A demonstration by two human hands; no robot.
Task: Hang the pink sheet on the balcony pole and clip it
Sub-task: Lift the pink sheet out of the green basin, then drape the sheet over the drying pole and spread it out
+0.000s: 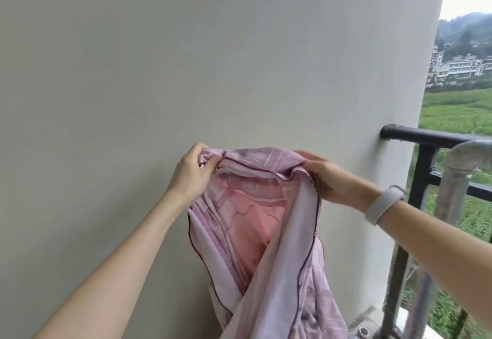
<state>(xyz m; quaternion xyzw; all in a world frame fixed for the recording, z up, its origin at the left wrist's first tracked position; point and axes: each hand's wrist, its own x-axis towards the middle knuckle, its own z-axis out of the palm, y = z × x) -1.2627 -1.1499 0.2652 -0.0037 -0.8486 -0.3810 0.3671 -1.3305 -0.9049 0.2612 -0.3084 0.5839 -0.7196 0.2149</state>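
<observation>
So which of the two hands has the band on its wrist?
The right hand: a pale wristband sits just behind it. The left hand has a bare wrist. Both grip the pink sheet.

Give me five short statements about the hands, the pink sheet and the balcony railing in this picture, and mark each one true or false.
1. Both hands grip the bunched pink patterned sheet with dark piping at its top edge. True: the left hand and the right hand each hold it.
2. The sheet is draped over the black metal railing. False: it is held up in front of the plain grey wall, apart from the railing.
3. A pale wristband is on the right wrist. True.
4. A clip is fastened on the sheet. False: none shows.
5. The railing is left of the sheet. False: it is to the right.
</observation>
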